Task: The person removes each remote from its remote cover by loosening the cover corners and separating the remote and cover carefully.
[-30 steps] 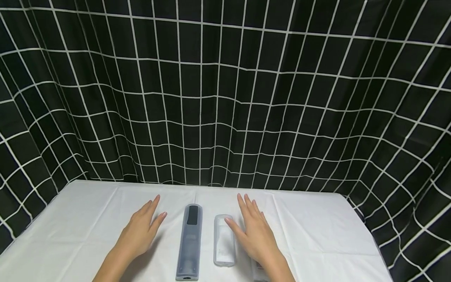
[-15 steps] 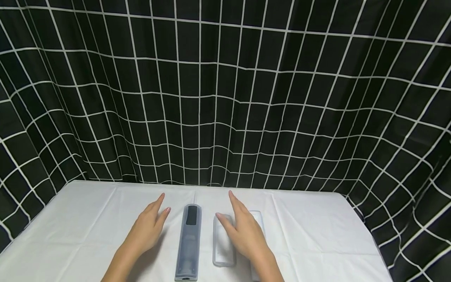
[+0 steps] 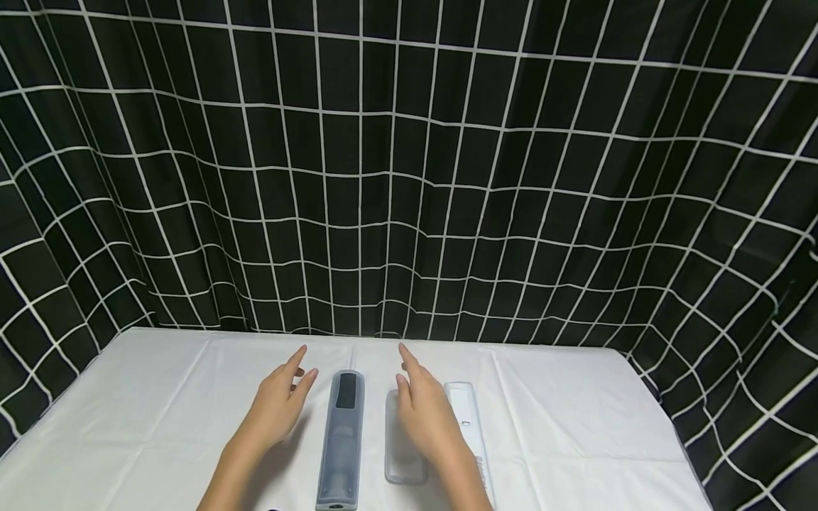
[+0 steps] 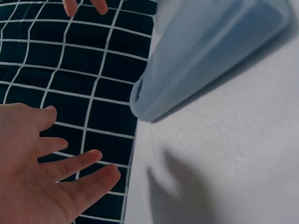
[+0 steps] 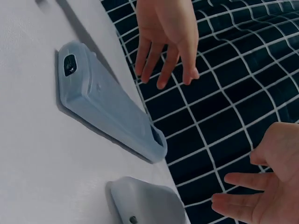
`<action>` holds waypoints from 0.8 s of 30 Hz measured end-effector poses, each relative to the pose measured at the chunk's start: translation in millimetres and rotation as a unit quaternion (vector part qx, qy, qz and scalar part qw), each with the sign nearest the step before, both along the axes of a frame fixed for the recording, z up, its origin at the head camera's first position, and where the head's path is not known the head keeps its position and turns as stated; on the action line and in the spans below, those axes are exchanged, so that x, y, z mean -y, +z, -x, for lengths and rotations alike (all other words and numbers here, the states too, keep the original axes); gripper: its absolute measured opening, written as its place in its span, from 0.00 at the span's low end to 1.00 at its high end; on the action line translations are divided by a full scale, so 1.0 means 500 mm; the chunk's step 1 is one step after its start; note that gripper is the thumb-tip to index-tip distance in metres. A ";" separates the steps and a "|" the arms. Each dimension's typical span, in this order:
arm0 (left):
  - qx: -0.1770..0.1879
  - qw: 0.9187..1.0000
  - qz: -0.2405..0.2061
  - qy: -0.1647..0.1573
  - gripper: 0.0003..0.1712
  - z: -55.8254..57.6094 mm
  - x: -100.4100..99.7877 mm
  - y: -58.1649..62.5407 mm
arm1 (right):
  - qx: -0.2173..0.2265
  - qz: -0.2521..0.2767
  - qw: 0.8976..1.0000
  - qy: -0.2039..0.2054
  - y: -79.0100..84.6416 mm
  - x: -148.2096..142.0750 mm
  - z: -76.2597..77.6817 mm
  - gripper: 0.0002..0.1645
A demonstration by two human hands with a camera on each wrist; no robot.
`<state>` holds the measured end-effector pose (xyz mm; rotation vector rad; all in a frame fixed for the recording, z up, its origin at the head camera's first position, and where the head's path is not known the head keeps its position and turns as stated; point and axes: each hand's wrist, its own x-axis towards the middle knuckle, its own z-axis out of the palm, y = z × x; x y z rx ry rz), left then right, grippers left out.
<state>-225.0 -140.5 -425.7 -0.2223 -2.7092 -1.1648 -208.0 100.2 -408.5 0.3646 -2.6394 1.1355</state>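
Observation:
A long remote control in a translucent blue-grey cover, with a dark patch near its far end, lies on the white cloth between the hands. My left hand hovers to its left with fingers extended, holding nothing. On the other side, my right hand hovers palm inward and holds nothing; it overlaps a shorter, pale covered device in the head view. A slim white remote control lies to the right, partly hidden by the right hand and forearm. The right wrist view shows the long remote's cover and the spread fingers.
A white cloth with fold creases covers the table. Behind it and along both sides hangs a black curtain with a white grid. A small dark object just shows at the bottom edge of the head view.
My right hand has moved left over the shorter device, uncovering more of the white remote control. My left hand has shifted slightly right, so the hands are closer together. The devices stay in place.

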 end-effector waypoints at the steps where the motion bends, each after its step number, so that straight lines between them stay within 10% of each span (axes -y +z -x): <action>1: -0.001 1.000 -0.004 0.000 0.32 0.002 -0.002 0.002 | -0.003 0.004 1.000 0.001 -0.001 0.002 0.000 0.30; 24: 0.060 0.992 -0.108 -0.016 0.30 0.005 -0.018 -0.040 | 0.042 0.102 0.993 0.054 -0.043 0.011 0.000 0.33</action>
